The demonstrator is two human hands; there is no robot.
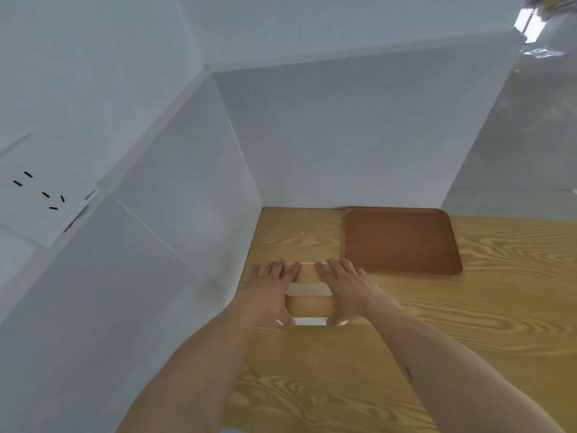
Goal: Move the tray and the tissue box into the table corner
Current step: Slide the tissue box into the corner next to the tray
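Observation:
A tissue box (308,303) with a wood-coloured top, a white slot and white sides sits on the wooden table (468,307) near its left edge. My left hand (274,289) lies over the box's left end and my right hand (346,289) over its right end, fingers spread across the top and thumbs at the near side. Both hands grip the box between them. A brown tray (399,242) lies flat at the back of the table, against the rear wall, just right of the box and apart from my hands.
White walls (187,198) close in the table on the left and at the back, forming a corner (265,210) behind the box. A strip of bare table lies between that corner and the tray's left rim.

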